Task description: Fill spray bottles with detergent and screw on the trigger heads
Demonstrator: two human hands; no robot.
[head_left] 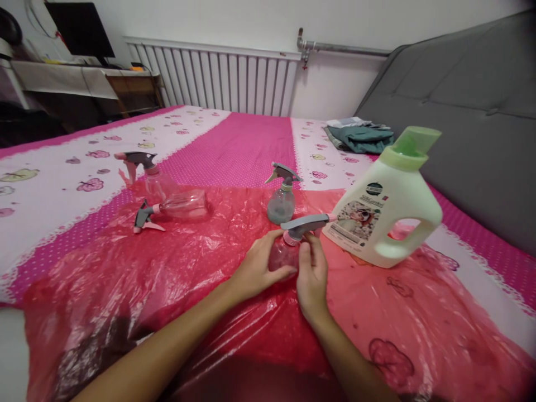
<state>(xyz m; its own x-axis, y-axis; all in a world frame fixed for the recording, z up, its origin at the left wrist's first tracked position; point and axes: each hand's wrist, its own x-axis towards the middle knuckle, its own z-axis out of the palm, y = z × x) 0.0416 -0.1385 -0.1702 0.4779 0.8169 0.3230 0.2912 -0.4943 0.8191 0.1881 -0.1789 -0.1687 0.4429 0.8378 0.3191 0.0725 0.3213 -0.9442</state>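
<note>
A small pink spray bottle (pixel 282 255) with a grey and pink trigger head stands upright between my hands. My left hand (pixel 262 262) wraps its body from the left, thumb across the front. On the other side my right hand (pixel 313 273) closes on the body and neck, just under the trigger head. Right behind it stands a clear spray bottle (pixel 281 204) with a grey head. A large pale green detergent jug (pixel 387 206) with a green cap is close to the right. Red plastic sheeting (pixel 201 268) lies beneath them all.
Two more pink spray bottles are at the left, one upright (pixel 157 181) and one on its side (pixel 184 205). Folded clothes (pixel 360 137) lie on the bed (pixel 259 139) near the grey headboard (pixel 460 84). A radiator (pixel 226 75) runs along the wall.
</note>
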